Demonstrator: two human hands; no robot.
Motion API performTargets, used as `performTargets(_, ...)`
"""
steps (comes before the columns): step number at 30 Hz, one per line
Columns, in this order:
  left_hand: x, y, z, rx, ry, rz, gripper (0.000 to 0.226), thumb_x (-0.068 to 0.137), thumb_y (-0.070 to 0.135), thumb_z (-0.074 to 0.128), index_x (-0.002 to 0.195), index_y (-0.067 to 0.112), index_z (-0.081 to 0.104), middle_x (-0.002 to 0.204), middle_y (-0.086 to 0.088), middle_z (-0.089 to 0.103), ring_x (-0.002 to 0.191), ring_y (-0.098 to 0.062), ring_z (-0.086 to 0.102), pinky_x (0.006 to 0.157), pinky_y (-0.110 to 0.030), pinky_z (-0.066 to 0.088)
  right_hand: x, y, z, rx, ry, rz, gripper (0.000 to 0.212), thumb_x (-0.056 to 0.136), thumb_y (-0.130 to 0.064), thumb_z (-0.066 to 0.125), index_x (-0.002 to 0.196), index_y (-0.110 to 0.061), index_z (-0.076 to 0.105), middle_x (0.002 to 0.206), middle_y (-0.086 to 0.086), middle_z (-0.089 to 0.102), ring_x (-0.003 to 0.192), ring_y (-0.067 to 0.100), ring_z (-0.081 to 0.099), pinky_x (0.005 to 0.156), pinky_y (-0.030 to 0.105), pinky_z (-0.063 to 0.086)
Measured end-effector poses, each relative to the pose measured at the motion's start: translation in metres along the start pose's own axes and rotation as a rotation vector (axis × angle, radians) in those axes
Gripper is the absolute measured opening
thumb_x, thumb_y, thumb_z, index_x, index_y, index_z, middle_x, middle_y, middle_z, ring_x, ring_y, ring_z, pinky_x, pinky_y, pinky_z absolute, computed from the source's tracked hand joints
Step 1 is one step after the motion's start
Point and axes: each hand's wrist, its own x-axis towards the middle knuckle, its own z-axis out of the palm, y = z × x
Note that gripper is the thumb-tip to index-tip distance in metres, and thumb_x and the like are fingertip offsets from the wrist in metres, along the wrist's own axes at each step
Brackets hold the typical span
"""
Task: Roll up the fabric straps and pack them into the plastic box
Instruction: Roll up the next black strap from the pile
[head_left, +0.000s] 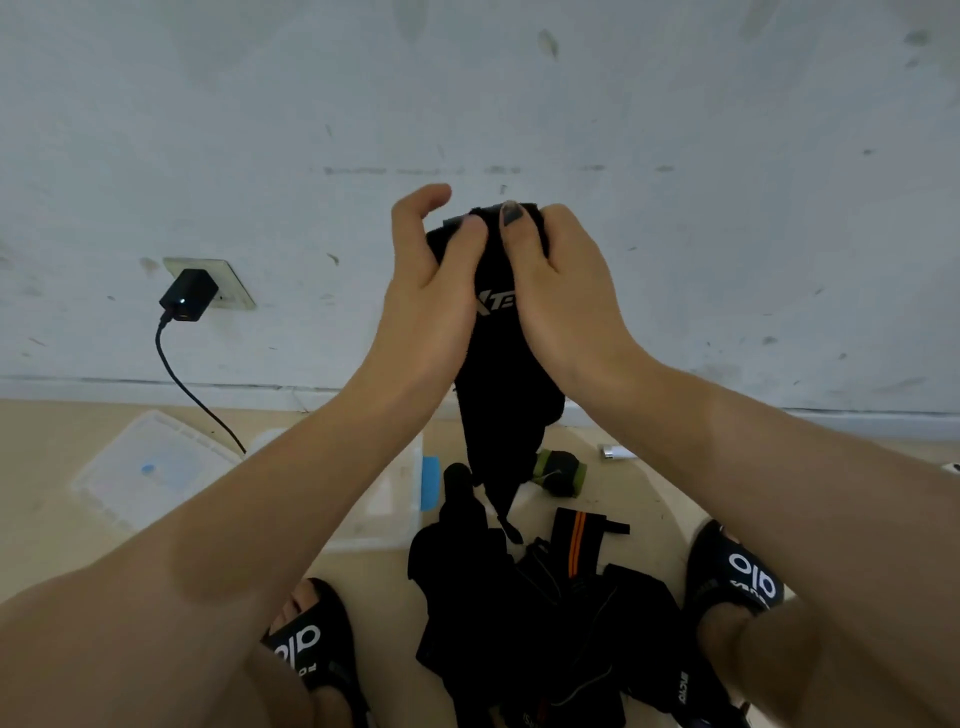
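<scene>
Mid-frame, left hand (436, 260) and right hand (550, 270) both pinching top end of black strap (498, 374). Long axis vertical, tail hanging toward pile of straps (545, 613) below. Plastic box (400, 499) lower left, nearer left hand.

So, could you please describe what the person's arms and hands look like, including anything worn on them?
Both forearms are bare, with no sleeves, watch or bracelets in view. The left hand and right hand wear no gloves, and no rings show. The right thumbnail carries dark, partly worn polish.
</scene>
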Motion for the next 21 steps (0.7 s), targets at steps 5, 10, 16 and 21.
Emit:
performTargets(5, -0.002, -0.003, -0.001, 0.097, -0.02, 0.1, 0.033, 0.109, 0.012, 0.041, 0.138, 0.027, 0.043, 0.103, -0.001, 0.067, 0.082, -0.003, 0.071, 0.066, -0.017, 0.054, 0.003, -0.003, -0.007, 0.064, -0.072, 0.135, 0.037, 0.107, -0.045, 0.043, 0.103, -0.015, 0.065, 0.095, -0.003, 0.07, 0.084, 0.008, 0.069, 0.072, 0.025, 0.053)
performTargets(10, 0.011, 0.004, -0.017, -0.063, 0.129, 0.026, 0.032, 0.105, 0.017, 0.047, 0.133, 0.033, 0.048, 0.103, -0.006, 0.068, 0.084, -0.015, 0.071, 0.076, -0.035, 0.061, -0.008, -0.005, -0.006, -0.083, -0.203, 0.017, 0.038, 0.108, -0.04, 0.043, 0.081, -0.017, 0.056, 0.073, -0.008, 0.059, 0.06, -0.002, 0.055, 0.058, 0.017, 0.042)
performTargets(16, -0.013, 0.001, 0.001, -0.016, -0.126, -0.048, 0.047, 0.104, 0.012, 0.047, 0.142, 0.038, 0.037, 0.109, -0.004, 0.068, 0.079, -0.006, 0.073, 0.065, -0.021, 0.056, 0.0, -0.009, -0.013, 0.059, 0.001, 0.139, 0.039, 0.107, -0.036, 0.044, 0.098, -0.004, 0.065, 0.092, 0.012, 0.071, 0.085, 0.023, 0.071, 0.08, 0.04, 0.058)
performTargets(21, -0.005, 0.001, -0.008, -0.013, -0.004, -0.049, 0.049, 0.101, 0.006, 0.048, 0.138, 0.038, 0.043, 0.111, -0.008, 0.067, 0.087, -0.015, 0.074, 0.071, -0.029, 0.06, -0.005, -0.007, -0.015, 0.194, -0.226, 0.308, 0.027, 0.104, -0.036, 0.052, 0.109, -0.014, 0.068, 0.1, 0.011, 0.077, 0.09, 0.025, 0.077, 0.088, 0.042, 0.061)
